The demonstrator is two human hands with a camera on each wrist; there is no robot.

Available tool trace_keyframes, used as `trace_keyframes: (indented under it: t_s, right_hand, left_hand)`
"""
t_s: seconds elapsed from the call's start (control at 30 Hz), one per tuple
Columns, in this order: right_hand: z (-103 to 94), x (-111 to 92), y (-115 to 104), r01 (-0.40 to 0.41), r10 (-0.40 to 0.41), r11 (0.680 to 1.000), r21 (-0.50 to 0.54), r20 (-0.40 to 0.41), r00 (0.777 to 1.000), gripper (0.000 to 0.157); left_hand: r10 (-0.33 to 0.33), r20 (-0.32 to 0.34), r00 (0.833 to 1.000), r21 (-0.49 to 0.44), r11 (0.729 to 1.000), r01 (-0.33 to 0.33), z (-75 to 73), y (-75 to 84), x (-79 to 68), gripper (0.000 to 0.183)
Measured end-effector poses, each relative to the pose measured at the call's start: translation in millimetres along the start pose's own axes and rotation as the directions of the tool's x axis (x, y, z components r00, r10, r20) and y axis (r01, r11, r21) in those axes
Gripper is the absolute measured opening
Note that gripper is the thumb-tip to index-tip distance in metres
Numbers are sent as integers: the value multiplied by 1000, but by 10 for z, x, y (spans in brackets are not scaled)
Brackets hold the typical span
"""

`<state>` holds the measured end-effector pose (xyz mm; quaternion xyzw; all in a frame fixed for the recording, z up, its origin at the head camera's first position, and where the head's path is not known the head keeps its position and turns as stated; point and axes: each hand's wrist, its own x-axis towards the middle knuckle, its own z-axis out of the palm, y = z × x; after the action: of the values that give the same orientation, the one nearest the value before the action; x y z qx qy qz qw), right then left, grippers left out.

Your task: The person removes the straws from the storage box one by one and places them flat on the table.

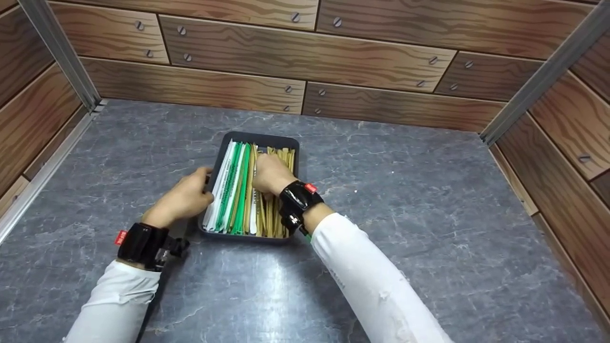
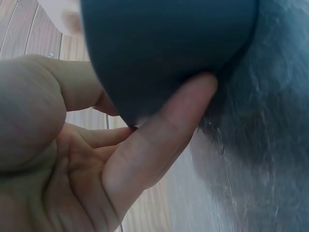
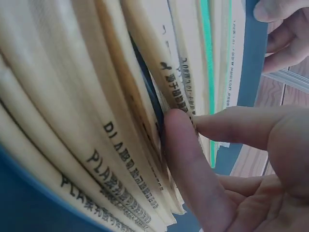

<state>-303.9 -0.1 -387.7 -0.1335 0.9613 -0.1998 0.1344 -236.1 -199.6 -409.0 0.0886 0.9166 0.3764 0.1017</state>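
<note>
A dark rectangular tray [image 1: 248, 237] holds many long, thin paper-wrapped straws, white and green [image 1: 231, 186] on its left side and tan-brown [image 1: 272, 219] on its right. At the tray's left side, my left hand [image 1: 185, 196] grips the wall; in the left wrist view its thumb [image 2: 190, 99] presses the outer face of the tray [image 2: 159, 43]. My right hand [image 1: 272, 174] reaches down among the straws. Between its thumb [image 3: 181, 140] and forefinger, it pinches a tan wrapped straw [image 3: 169, 72] printed with dark lettering. A narrow dark gap runs beside that straw.
The tray stands on a grey marbled tabletop [image 1: 405, 214]. Wood-patterned panels [image 1: 305, 52] rise behind it and at both sides, joined by metal corner posts [image 1: 533, 76]. Black camera bands [image 1: 143, 245] sit on both wrists.
</note>
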Motion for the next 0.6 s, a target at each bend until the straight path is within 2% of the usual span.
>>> trace_keyframes:
  t_s: [0.07,0.13,0.2,0.23,0.27,0.33,0.4,0.47,0.57,0.6]
  right_hand:
    - [-28,-13,17,9,-9,999,37,-12,1000,27]
    - [-68,-37,39,23,-21,994,111,-22,1000,20]
    - [-124,-80,65,37,-30,973,228,-35,999,9]
    - [-157,-105,79,46,-36,953,301,-39,999,13]
    - [-193,-135,94,57,-44,922,384,-44,998,20]
    - [-272,-199,134,81,-55,838,539,-63,996,30]
    - [-365,-272,192,103,-58,724,683,-88,994,33]
    - [-471,-355,274,130,-56,625,770,-122,991,32]
    - [-637,-482,444,165,-31,522,837,-174,984,30]
    - [-688,-521,509,171,-16,503,848,-188,982,30]
  left_hand:
    - [5,-5,1000,1,1000,-5,-6,0,2,69]
    - [9,-11,1000,5,1000,-9,-12,-2,3,69]
    - [14,-19,1000,15,1000,-14,-18,-5,0,68]
    - [16,-23,1000,20,1000,-15,-21,-7,-1,68]
    - [17,-25,1000,24,1000,-16,-24,-8,-3,69]
    - [12,-23,1000,27,1000,-11,-32,-13,-5,69]
    - [9,-19,1000,28,1000,-9,-36,-16,-7,69]
    - [4,-12,1000,19,1000,-4,-37,-14,-10,69]
    - [7,-8,1000,12,1000,-6,-38,-13,-16,69]
    - [8,-7,1000,10,1000,-8,-37,-15,-17,69]
